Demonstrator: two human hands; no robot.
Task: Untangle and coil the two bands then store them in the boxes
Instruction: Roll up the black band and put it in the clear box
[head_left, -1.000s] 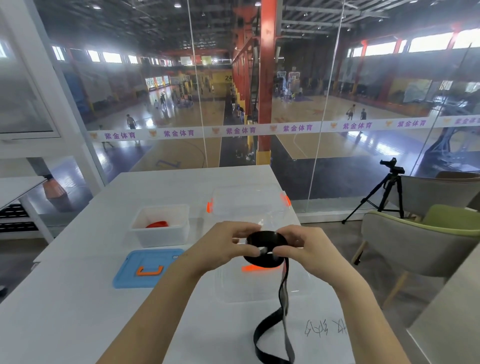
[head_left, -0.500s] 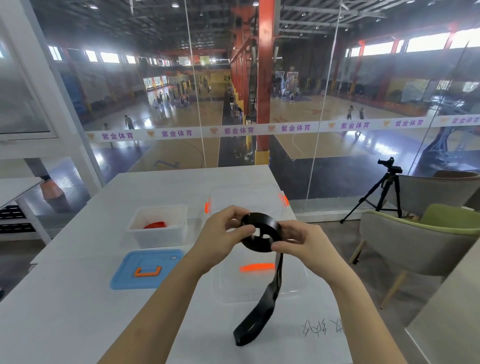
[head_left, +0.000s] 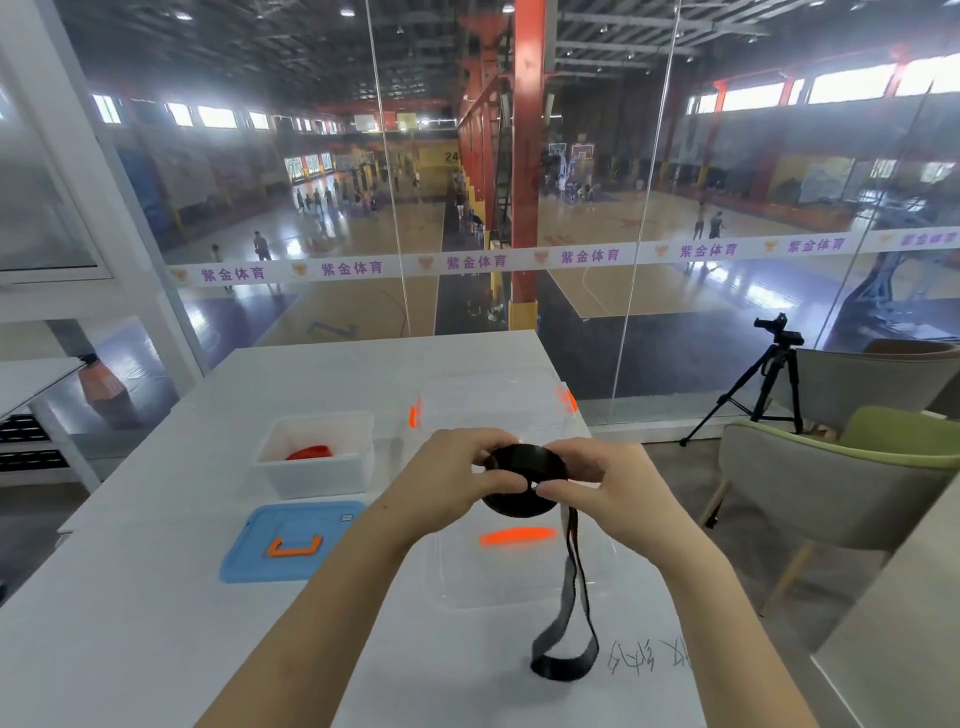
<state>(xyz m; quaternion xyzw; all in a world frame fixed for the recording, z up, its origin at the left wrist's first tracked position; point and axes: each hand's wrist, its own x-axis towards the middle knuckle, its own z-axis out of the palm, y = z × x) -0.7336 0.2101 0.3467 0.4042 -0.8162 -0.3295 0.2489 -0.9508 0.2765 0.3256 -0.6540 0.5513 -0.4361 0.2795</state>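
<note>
Above the clear box (head_left: 519, 577), both hands, left (head_left: 452, 480) and right (head_left: 602, 486), pinched the black coil (head_left: 522, 506); its loose tail (head_left: 569, 618) hung straight down beneath the right hand.

Two hands show: one left hand (head_left: 447, 483) and one right hand (head_left: 608, 488). There are two bands, one black band (head_left: 519, 506) and one red band (head_left: 309, 452). The one counter (head_left: 130, 623) carries two boxes, a white box (head_left: 311, 480) and a clear box (head_left: 488, 400), and two lids, a blue lid (head_left: 249, 556) and a clear lid (head_left: 519, 579). Each lid has one orange handle, two in all. On the floor stand one tripod (head_left: 769, 384) and two chairs, a green chair (head_left: 810, 493) and a grey chair (head_left: 857, 379).
</note>
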